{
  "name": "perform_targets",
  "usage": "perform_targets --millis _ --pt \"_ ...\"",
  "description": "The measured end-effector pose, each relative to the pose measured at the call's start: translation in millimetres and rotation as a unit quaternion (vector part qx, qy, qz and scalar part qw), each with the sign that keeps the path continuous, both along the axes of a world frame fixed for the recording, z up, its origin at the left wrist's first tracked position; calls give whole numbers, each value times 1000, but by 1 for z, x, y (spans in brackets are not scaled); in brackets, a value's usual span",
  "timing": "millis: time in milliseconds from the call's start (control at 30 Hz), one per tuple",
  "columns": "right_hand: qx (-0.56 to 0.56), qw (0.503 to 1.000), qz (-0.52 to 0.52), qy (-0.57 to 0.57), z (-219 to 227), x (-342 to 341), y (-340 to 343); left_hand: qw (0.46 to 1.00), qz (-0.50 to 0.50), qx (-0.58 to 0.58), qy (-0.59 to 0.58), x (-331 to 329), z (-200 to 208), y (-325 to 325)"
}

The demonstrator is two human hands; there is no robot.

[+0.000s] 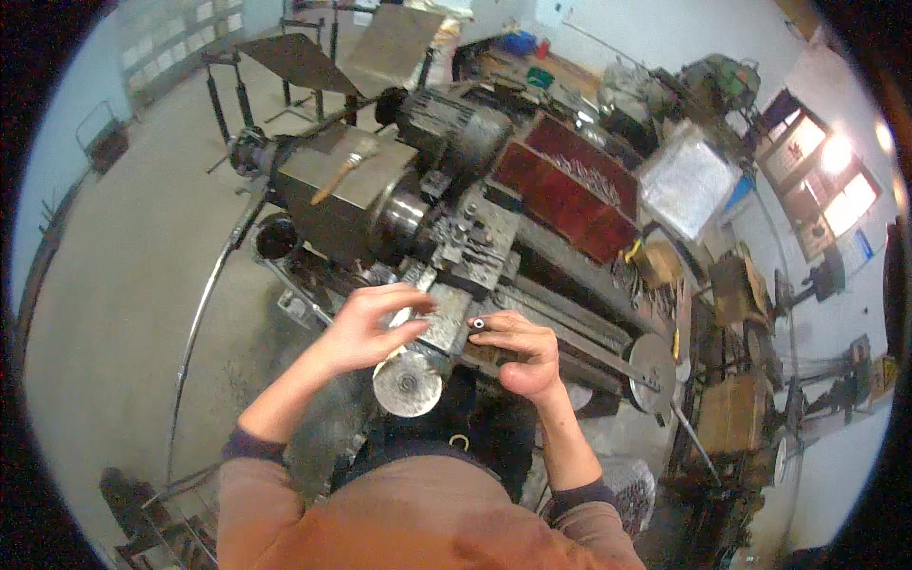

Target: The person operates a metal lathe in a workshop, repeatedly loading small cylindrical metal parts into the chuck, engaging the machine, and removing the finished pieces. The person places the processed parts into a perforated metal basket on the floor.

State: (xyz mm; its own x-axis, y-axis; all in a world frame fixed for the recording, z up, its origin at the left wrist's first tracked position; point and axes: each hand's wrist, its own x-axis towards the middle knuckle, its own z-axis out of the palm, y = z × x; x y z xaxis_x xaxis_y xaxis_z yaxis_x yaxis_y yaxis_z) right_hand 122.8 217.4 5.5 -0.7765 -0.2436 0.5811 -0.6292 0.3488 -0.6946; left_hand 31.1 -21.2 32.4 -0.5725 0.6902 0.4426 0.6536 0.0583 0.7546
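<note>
My right hand (524,353) pinches a small round metal part with a hole in its end (478,324); the rest of its shape is hidden by my fingers. To its left, my left hand (366,328) hovers by the lathe's cross slide (446,318), thumb and fingers apart with nothing visible between them. Just below that hand is a round, worn handwheel (408,385). Beyond both hands stand the tool post (480,233) and, to its left, the shiny chuck (404,214) of the lathe. A brush with a wooden handle (334,180) lies on the headstock (318,176).
A dark red tray (579,185) holding many small metal pieces sits across the lathe, with a silvery flat-topped box (689,180) beside it. An electric motor (451,128) stands behind the headstock. A long bent metal bar (195,323) runs down on the left.
</note>
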Motion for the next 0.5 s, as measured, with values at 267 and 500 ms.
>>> perform_targets --millis 267,500 --pt "-52 997 -57 14 -18 37 34 971 -200 61 -116 12 -26 96" --pt "-100 993 -38 -41 -25 37 42 967 -179 52 -170 18 -32 105"
